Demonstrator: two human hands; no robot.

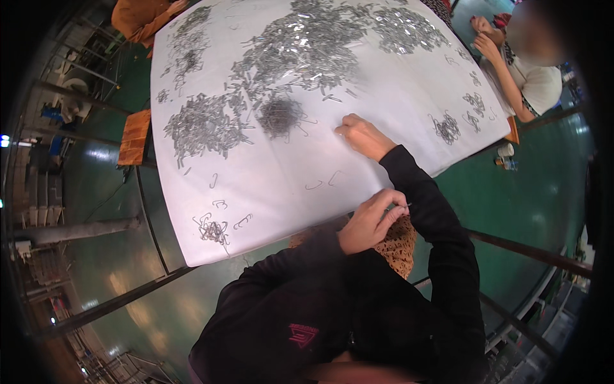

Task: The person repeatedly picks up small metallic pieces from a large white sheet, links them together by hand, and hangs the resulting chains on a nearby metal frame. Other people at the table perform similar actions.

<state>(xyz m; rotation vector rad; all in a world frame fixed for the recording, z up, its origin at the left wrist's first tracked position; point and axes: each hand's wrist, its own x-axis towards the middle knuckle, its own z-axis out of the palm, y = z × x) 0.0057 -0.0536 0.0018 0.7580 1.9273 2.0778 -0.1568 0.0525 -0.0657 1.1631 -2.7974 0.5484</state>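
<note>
My left hand [375,221] is at the near edge of the table, its thumb and fingers pinched together. A small dark bit shows at its fingertips, too small to name. My right hand [364,136] is farther out over the white tabletop, fingers curled in and closed; whatever they hold, if anything, is hidden. To its left lies a dark tangled heap of thin wire hooks [280,118]. Two loose wire hooks [334,178] rest between that heap and my left hand. Beyond spreads a large pile of small shiny metal strips [300,51].
A second pile of metal strips [208,128] lies at the left. Wire hooks form a small heap [211,230] at the near left corner and another [446,128] at the right. Co-workers sit at the far left [137,22] and right [540,86]. A wooden stool [134,137] stands left.
</note>
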